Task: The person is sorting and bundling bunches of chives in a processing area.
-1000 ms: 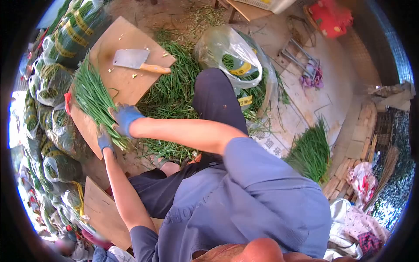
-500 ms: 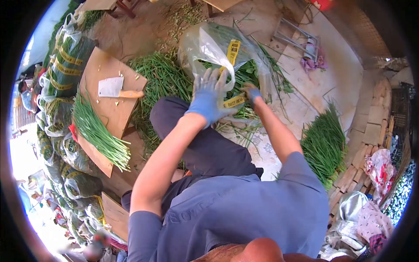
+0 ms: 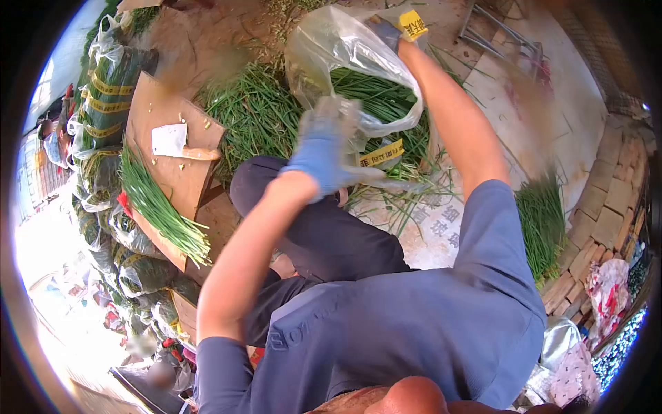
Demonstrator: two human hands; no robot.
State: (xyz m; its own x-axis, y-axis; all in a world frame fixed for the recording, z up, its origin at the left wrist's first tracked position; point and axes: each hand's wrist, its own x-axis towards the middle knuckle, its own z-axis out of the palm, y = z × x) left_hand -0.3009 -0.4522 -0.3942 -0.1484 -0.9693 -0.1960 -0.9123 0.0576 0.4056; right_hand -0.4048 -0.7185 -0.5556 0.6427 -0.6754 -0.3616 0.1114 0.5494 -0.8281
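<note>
A clear plastic bag (image 3: 314,52) with yellow printed labels lies on the floor, its mouth facing me. Long green garlic chives (image 3: 376,93) fill its inside. My left hand (image 3: 321,148), in a blue and grey glove, is at the near left side of the mouth. Motion smears it, but its fingers are stretched out and the thumb points right. My right hand (image 3: 386,33), gloved too, is at the bag's far right end, closed on the plastic beside a yellow label (image 3: 414,25). Its fingertips are partly hidden.
Loose chives (image 3: 252,110) are heaped left of the bag. A cleaver (image 3: 169,141) and a chive bundle (image 3: 162,210) lie on a wooden board (image 3: 148,103). Packed bags (image 3: 107,103) line the left. Another chive pile (image 3: 540,224) is at right, near a metal frame (image 3: 493,41).
My right hand has moved from the near right of the bag up to its far end, pulling plastic along. The bag's mouth gapes wider. My left hand stays near the same spot.
</note>
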